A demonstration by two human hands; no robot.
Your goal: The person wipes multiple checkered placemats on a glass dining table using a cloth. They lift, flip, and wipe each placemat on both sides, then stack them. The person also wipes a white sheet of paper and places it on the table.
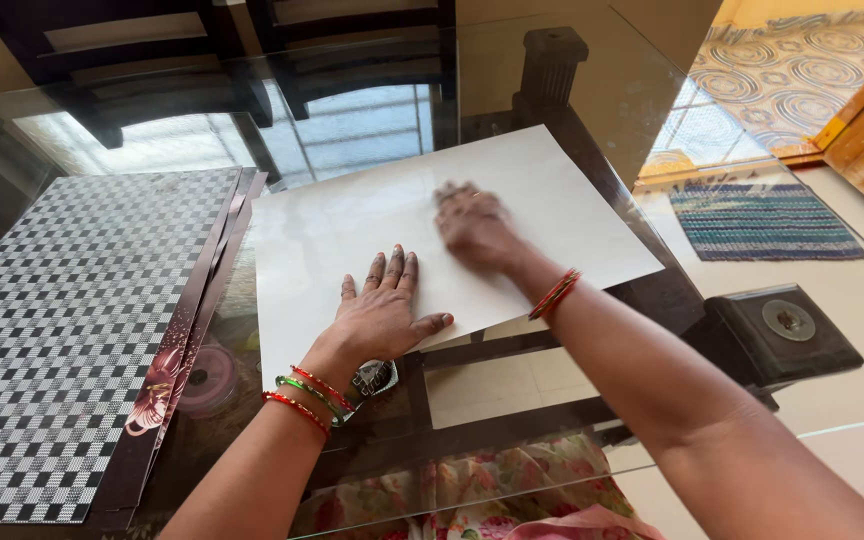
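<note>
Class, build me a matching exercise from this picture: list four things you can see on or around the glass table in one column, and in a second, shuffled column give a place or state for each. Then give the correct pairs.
Column one:
1. left hand
2. right hand
3. checkered mat
4. striped rug

Column two:
A. on the floor, seen to the right of the table
B. flat and steady, fingers spread, near the lower edge of the white sheet
C. blurred, farther up on the white sheet
D. on the glass table, left of the sheet

Pairs: 1-B, 2-C, 3-D, 4-A
</note>
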